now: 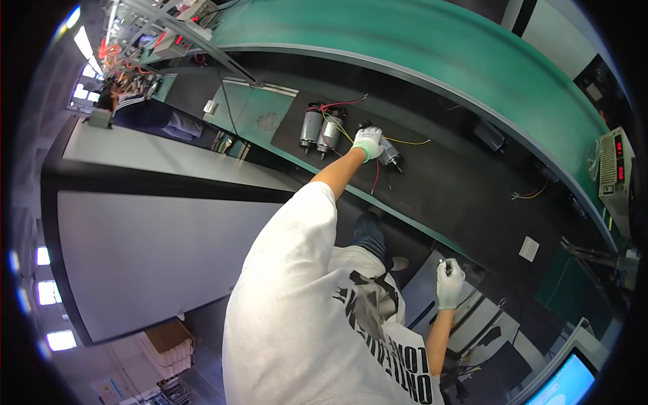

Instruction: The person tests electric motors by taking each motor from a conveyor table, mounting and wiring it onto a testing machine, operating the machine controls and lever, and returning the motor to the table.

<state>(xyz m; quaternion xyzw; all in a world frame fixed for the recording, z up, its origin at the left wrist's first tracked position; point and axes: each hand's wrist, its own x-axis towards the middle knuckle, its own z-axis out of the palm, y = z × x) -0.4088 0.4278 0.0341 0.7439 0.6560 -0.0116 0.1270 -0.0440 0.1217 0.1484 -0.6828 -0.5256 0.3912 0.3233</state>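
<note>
White-gloved hands work at a dark counter (459, 182) beside a green belt.

The left hand (368, 142) reaches far out and its grip is closed on a small grey motor (389, 156) with red and yellow wires, lying on the counter. Two more grey motors (320, 129) lie just beside it, to the left. The right hand (449, 282) is near the body, its grip closed around a thin tool (442, 264), whose kind I cannot tell.

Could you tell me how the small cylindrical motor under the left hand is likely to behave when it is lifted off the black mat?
The motor looks metal-bodied, so it is probably heavy for its size. Lying on its side, its round body may roll on the black mat if nudged. Its red and yellow wires look floppy and would likely trail or snag as the left hand lifts it.
</note>
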